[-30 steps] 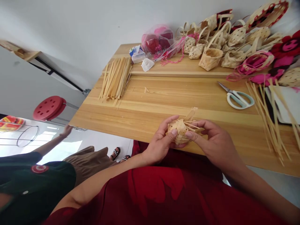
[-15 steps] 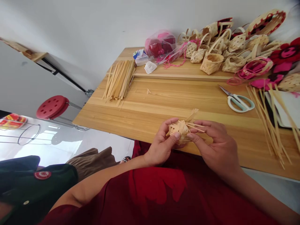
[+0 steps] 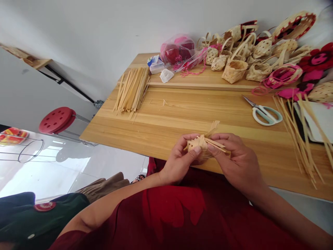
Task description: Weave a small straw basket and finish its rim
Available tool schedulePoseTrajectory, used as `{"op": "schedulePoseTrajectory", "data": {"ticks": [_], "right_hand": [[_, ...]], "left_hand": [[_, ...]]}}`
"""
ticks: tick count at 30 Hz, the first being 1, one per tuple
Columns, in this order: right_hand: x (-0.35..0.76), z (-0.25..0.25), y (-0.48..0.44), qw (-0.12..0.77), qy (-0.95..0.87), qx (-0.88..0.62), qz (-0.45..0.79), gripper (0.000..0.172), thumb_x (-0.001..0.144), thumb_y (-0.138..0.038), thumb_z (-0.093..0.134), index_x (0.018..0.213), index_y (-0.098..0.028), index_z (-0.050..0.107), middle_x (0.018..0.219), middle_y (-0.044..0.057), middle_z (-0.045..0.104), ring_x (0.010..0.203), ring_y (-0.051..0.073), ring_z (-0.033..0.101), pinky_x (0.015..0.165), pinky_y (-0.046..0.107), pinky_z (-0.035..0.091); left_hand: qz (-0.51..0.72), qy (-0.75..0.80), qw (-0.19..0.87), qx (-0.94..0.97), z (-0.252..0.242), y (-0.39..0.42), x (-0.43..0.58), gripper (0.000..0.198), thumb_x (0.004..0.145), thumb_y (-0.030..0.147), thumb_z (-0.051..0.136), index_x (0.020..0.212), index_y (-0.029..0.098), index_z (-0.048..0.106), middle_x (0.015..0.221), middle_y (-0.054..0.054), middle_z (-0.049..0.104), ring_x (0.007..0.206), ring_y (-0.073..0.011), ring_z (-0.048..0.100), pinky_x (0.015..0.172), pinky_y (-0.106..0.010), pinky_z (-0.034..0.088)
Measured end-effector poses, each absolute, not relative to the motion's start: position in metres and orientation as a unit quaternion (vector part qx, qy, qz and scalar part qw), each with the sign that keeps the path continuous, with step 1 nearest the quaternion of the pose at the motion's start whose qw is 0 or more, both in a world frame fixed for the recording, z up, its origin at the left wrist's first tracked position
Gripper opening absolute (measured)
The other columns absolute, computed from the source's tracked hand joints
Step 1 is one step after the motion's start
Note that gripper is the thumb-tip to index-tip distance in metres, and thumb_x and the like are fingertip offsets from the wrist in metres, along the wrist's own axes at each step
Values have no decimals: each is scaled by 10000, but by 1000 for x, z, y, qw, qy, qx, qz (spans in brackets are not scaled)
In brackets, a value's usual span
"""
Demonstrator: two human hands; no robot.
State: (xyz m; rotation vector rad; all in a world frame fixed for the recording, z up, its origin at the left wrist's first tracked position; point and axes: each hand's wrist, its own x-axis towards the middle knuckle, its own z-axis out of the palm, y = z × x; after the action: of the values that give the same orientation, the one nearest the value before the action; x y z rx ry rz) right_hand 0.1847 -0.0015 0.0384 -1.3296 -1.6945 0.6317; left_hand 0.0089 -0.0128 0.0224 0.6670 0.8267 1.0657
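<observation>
A small half-woven straw basket (image 3: 199, 143) with loose strip ends sticking out is held over the near edge of the wooden table (image 3: 166, 128). My left hand (image 3: 180, 160) is closed round its left side, thumb pressed on the weave. My right hand (image 3: 235, 159) grips its right side, thumb and fingers pinching the loose strips that fan out to the right. Both hands touch the basket and each other's fingertips nearly meet on it.
A bundle of straw strips (image 3: 132, 90) lies at the table's left. Scissors (image 3: 264, 111) and long strips (image 3: 299, 132) lie at the right. Finished small baskets (image 3: 235, 67), a pink plastic bag (image 3: 177, 52) and red-pink woven pieces crowd the back. Another person's dark green clothing (image 3: 39, 218) shows at lower left, beside a red stool (image 3: 56, 119).
My right fingers closed down over the loose strips and the basket turned slightly. The other person's arm at the left dropped out of view; the camera shifted a little.
</observation>
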Motion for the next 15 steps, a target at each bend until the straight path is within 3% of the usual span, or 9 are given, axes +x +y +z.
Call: {"op": "schedulePoseTrajectory", "data": {"ticks": [4, 8, 12, 15], "right_hand": [[191, 37, -7, 432, -697, -516, 246, 92, 969, -318, 684, 994, -313, 773, 1091, 55, 768, 1079, 275, 707, 937, 469, 555], [197, 36, -9, 397, -714, -526, 235, 177, 928, -321, 727, 1105, -312, 738, 1062, 36, 786, 947, 261, 723, 801, 422, 566], [197, 32, -11, 358, -744, -515, 232, 126, 911, -339, 730, 1030, -301, 715, 957, 25, 777, 895, 270, 705, 815, 446, 547], [195, 31, -12, 329, -740, -523, 268, 49, 949, -322, 678, 963, -284, 706, 894, 18, 755, 835, 243, 693, 764, 412, 529]], "left_hand": [[489, 383, 744, 246, 28, -4, 8, 460, 801, 469, 868, 1110, 220, 635, 1074, -36, 678, 802, -157, 670, 690, -318, 628], [491, 387, 746, 227, 27, 1, 6, 412, 802, 432, 851, 1073, 218, 625, 995, -19, 677, 758, -153, 665, 641, -305, 622], [477, 388, 751, 240, 23, 0, 5, 423, 823, 427, 827, 1144, 233, 631, 1034, -21, 686, 776, -150, 664, 658, -294, 611], [458, 398, 753, 255, 19, -1, 8, 502, 872, 548, 766, 1246, 242, 632, 1085, -47, 691, 818, -165, 661, 665, -286, 589]]}}
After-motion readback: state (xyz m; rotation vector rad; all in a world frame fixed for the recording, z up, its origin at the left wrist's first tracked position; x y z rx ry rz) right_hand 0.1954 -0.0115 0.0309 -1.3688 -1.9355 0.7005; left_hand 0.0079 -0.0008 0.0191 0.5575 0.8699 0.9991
